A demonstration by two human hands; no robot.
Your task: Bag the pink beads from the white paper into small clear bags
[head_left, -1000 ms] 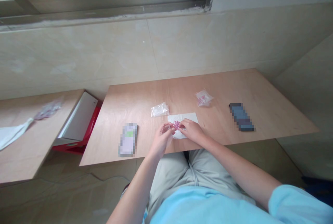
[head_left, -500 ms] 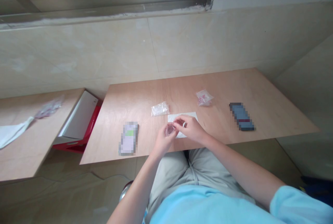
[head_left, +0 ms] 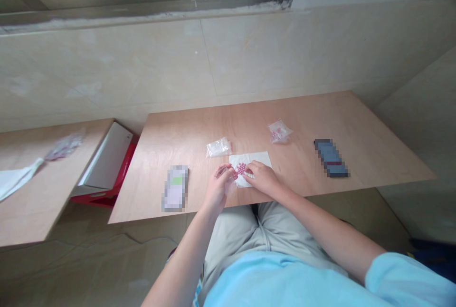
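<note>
Pink beads [head_left: 241, 168] lie clustered on a white sheet of paper [head_left: 261, 157] near the table's front edge. My left hand [head_left: 216, 187], at the left side of the paper, is closed on a small clear plastic bag [head_left: 231, 187], partly hidden by the fingers. From the right, my right hand [head_left: 262, 177] reaches over the sheet. Its fingers are curled together with the tips at the beads; whatever lies between them is too small to make out.
On the wooden table [head_left: 302, 117] lie a clear packet [head_left: 218, 147], a bag with pink pieces [head_left: 280, 131], and two blurred phones, one left [head_left: 175, 188] and one right [head_left: 331, 158]. A second table [head_left: 28, 221] stands left, past a red stool [head_left: 123, 174].
My hands were together over the paper and have moved apart, the left one leftward with the bag. The pink beads now show on the sheet, with my right fingertips at them.
</note>
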